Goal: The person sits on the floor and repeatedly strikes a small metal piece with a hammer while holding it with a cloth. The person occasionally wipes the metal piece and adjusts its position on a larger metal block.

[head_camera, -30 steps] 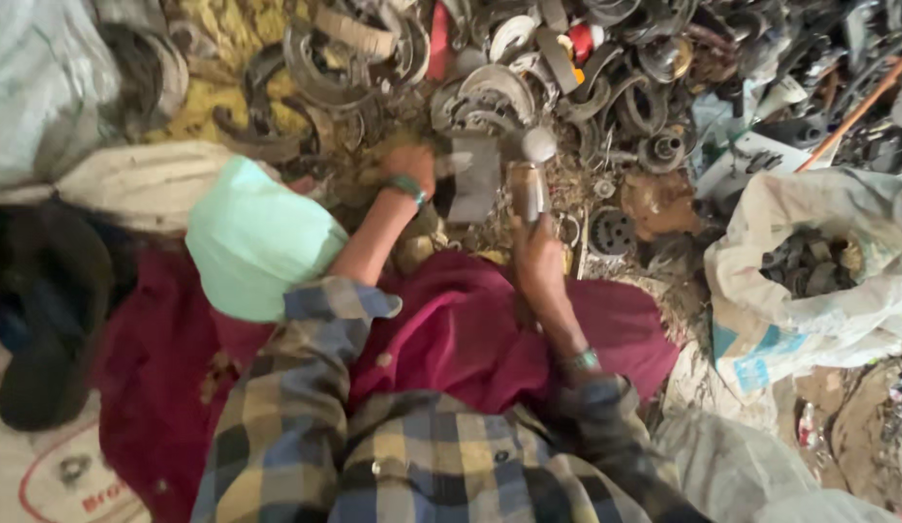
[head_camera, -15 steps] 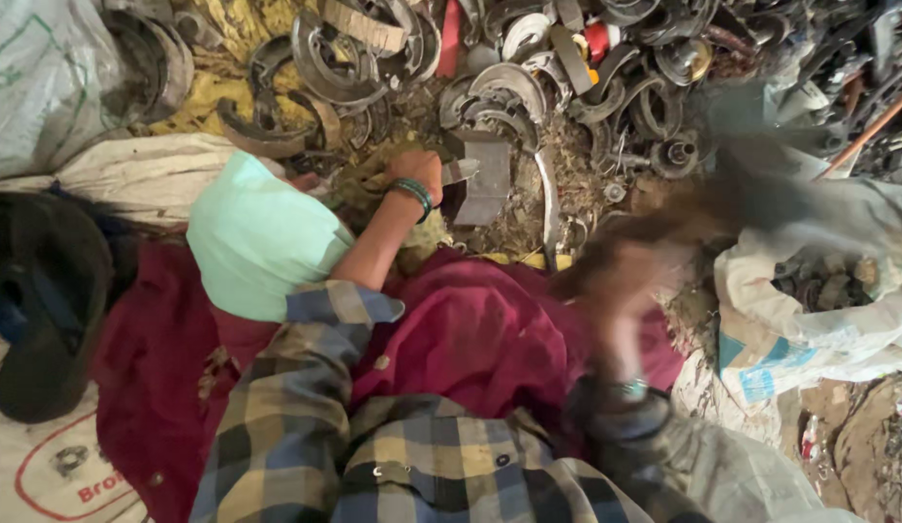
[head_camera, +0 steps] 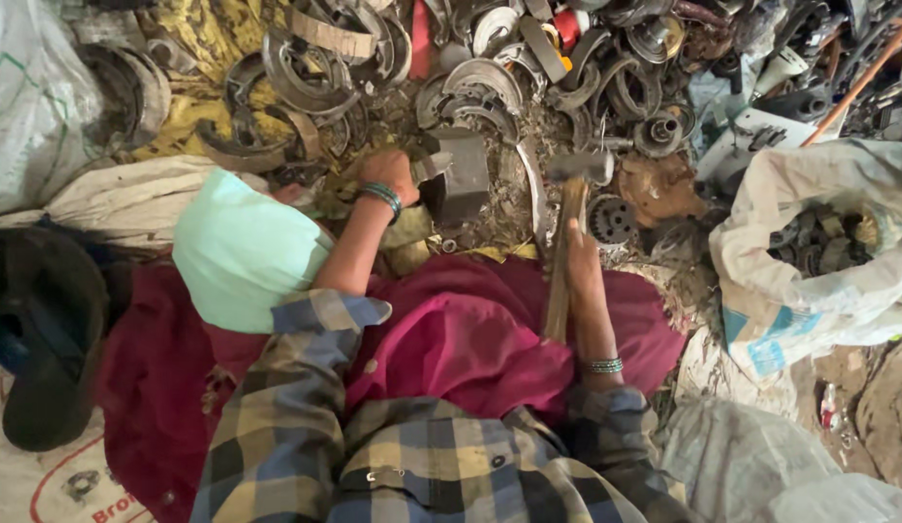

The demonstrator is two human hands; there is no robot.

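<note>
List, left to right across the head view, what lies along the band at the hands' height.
Mint-green cloth → left hand → metal block → hammer in right hand → white sack of metal parts.

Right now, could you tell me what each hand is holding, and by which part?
The right hand grips a wooden-handled hammer midway along its shaft. The left hand steadies a grey metal block by its left edge.
</note>
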